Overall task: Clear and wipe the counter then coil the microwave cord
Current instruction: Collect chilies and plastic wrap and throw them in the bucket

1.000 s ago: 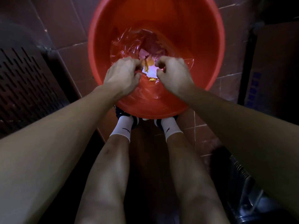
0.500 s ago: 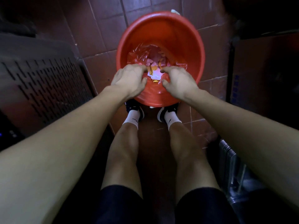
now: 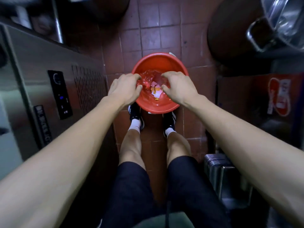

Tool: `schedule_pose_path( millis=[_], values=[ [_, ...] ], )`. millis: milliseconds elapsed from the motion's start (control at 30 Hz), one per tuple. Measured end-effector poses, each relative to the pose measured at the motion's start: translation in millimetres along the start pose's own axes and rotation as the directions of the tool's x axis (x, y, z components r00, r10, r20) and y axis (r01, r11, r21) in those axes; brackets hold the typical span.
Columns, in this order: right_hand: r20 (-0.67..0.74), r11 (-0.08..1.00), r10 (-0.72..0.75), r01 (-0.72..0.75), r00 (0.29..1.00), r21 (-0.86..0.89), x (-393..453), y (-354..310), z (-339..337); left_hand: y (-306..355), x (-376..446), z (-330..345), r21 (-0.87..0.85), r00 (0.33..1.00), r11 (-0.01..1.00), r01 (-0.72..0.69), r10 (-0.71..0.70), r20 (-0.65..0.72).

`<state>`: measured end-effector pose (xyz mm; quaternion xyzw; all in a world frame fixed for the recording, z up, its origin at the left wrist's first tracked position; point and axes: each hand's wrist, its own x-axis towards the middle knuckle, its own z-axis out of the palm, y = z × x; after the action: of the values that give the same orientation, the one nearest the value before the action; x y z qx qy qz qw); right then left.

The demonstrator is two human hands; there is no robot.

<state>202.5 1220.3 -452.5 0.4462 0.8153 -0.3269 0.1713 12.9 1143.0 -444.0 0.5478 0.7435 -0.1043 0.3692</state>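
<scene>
A red plastic bucket (image 3: 158, 61) stands on the tiled floor just in front of my feet. A thin red plastic bag (image 3: 148, 75) lines it, with white and orange scraps (image 3: 156, 91) lying inside. My left hand (image 3: 124, 89) grips the bag's left edge with curled fingers. My right hand (image 3: 178, 87) grips the bag's right edge the same way. Both hands are over the bucket's mouth, a short gap apart.
A stainless steel appliance (image 3: 41, 76) with a vent grille and a black control panel (image 3: 60, 94) stands at my left. A cardboard box (image 3: 263, 99) with a red print sits at the right. Metal pots (image 3: 276, 25) are at the upper right, a metal rack (image 3: 225, 175) at the lower right.
The view has drawn back and up from the bucket, so it looks smaller and more of the room shows. My hands have spread slightly apart, still holding the bag.
</scene>
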Motion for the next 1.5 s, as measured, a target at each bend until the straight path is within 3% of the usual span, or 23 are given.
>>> schedule_pose_path(
  millis=[167,367,600,767,1067,1300,1500],
  values=[
    [-0.022,0.989,-0.128,0.126,0.992,-0.07,-39,-19,-64,35,-60,-38,-0.03,0.993,0.997,0.071,-0.073,-0.091],
    [-0.126,0.962,-0.274,0.272,0.954,-0.03,-95,-56,-118,51,-143,-84,-0.095,0.96,0.979,0.178,-0.194,-0.202],
    [-0.06,0.909,-0.413,0.406,0.909,-0.096,-121,-131,-157,25,-227,-122,-0.178,0.888,0.937,0.302,-0.345,-0.305],
    [-0.05,0.819,-0.565,0.553,0.823,-0.152,-137,-198,-165,-5,-286,-116,-0.294,0.799,0.891,0.347,-0.445,-0.404],
    [0.066,0.619,-0.765,0.76,0.64,-0.198,-211,-329,-98,-75,-441,-54,-0.506,0.577,0.744,0.436,-0.663,-0.477],
    [0.261,0.449,-0.83,0.868,0.493,-0.21,-297,-407,-5,-104,-570,44,-0.669,0.388,0.563,0.485,-0.824,-0.412],
    [0.345,0.328,-0.861,0.927,0.373,-0.184,-372,-442,80,-107,-655,133,-0.764,0.293,0.424,0.487,-0.903,-0.314]
  ],
)
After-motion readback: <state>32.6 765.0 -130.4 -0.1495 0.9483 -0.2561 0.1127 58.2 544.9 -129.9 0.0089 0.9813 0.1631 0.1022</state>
